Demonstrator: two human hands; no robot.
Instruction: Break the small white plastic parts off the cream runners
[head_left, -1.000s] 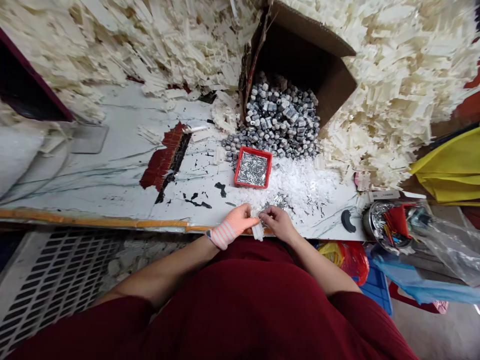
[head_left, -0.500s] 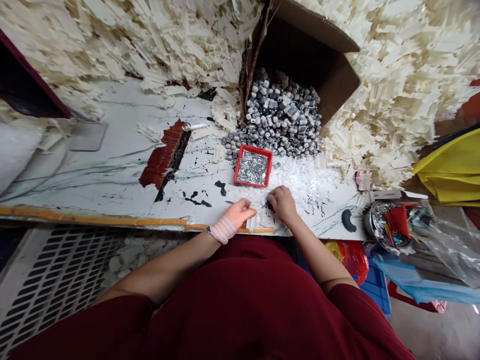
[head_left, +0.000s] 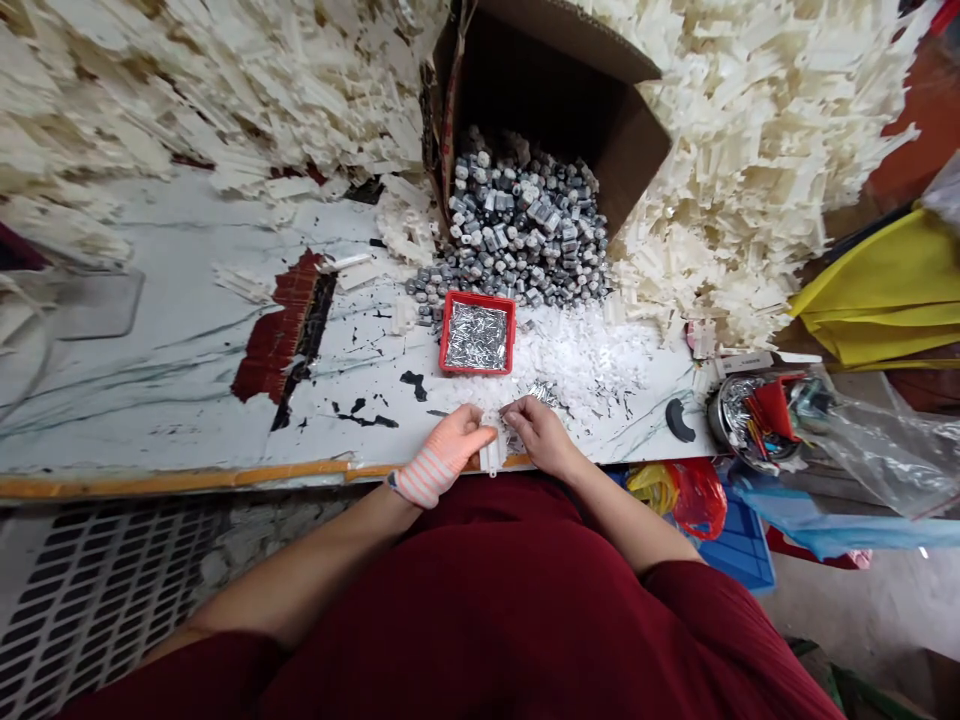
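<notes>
White plastic piece (head_left: 492, 452), long axis across table edge (head_left: 225, 476), left hand (head_left: 452, 445) holding

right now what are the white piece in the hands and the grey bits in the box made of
The white piece looks like moulded plastic: matte, off-white, with shaped edges. The grey bits look like metal, dull with bright glints; which metal can't be told.

My left hand (head_left: 450, 450), in a pink striped glove, and my right hand (head_left: 541, 435) hold a white plastic piece (head_left: 492, 450) between them, just below loose silver pins (head_left: 541, 393). Beyond sit a red tray (head_left: 477, 297) and a cardboard box (head_left: 570, 100) of grey metal parts (head_left: 517, 220).
</notes>
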